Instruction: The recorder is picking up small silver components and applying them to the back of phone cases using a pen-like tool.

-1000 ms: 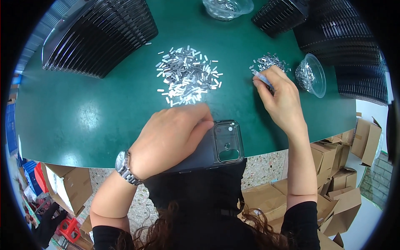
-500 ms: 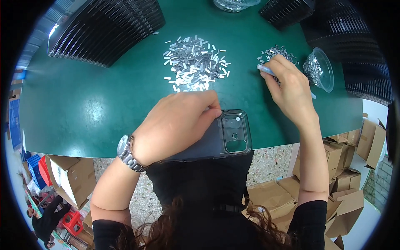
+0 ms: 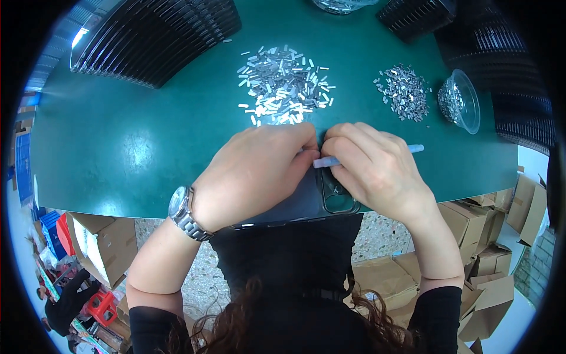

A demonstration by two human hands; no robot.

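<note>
Dark phone case (image 3: 295, 203): at near worktop (image 3: 118, 147) edge, long axis left-right, camera cutout rightward. Left hand (image 3: 253, 171) grips it; right hand (image 3: 371, 168) pinches pale-blue tool (image 3: 327, 161), lying crosswise.

Black sleeves pushed up past the elbows, bare forearms. Black top. Silver metal-link watch (image 3: 184, 213) on the wrist behind the left hand (image 3: 253, 174). Right hand (image 3: 377, 171) bare, no rings. Long dark curly hair.
</note>
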